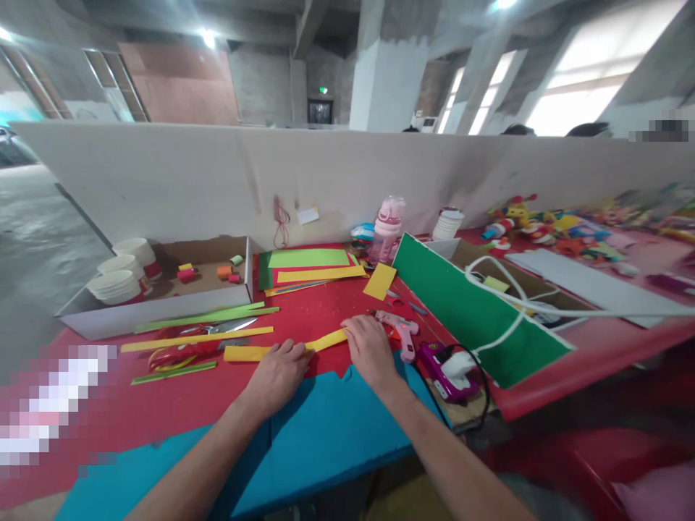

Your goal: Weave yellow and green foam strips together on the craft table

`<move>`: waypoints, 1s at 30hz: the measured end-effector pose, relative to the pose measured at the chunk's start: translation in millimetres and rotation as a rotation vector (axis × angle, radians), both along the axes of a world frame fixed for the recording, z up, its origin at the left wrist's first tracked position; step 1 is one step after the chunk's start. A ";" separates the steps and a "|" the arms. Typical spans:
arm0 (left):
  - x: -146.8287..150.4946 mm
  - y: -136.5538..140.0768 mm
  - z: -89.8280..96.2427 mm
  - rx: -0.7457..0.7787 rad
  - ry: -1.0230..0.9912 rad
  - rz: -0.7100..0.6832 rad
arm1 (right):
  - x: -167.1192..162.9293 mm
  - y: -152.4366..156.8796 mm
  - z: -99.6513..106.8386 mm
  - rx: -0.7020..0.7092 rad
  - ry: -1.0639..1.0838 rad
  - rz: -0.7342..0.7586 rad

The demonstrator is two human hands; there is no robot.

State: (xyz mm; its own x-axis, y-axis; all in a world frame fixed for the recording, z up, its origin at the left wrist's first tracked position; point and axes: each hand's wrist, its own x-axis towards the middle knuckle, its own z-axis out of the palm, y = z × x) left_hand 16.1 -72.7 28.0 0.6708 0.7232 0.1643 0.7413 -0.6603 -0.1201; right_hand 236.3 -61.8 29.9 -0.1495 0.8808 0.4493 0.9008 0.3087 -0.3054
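A yellow paper strip (pixel 244 354) runs sideways along the front of the red tabletop, its right part rising at a slant. My left hand (pixel 282 373) holds the middle of it down against the table, fingers bent and close together. The right end (pixel 329 338) is pinched in my right hand (pixel 369 351), whose fingertips are partly hidden. Just right of that hand lies a pink glue gun (pixel 402 329) with a small red light showing. Scissors with red handles (pixel 184 353) lie to the left, among loose green and yellow strips (pixel 198 338).
A cardboard tray (pixel 157 316) holds paper cups (pixel 115 287) and small coloured rolls. Coloured sheets (pixel 309 259) lie at the back, near a pink bottle (pixel 386 230). A green-sided box (pixel 467 318), purple power strip (pixel 450 373) and white cable (pixel 510 289) crowd the right.
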 end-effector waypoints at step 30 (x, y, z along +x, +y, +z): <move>0.1 -2.2 -5.0 0.035 0.004 0.030 | 1.2 23.2 -11.9 -0.378 -0.041 -0.168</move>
State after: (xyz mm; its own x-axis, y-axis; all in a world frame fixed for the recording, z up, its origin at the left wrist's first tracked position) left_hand 16.2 -74.8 22.9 0.6493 0.7371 0.1873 0.7604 -0.6330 -0.1452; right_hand 237.5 -38.6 18.0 -0.0011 0.9963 0.0861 0.9428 0.0298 -0.3320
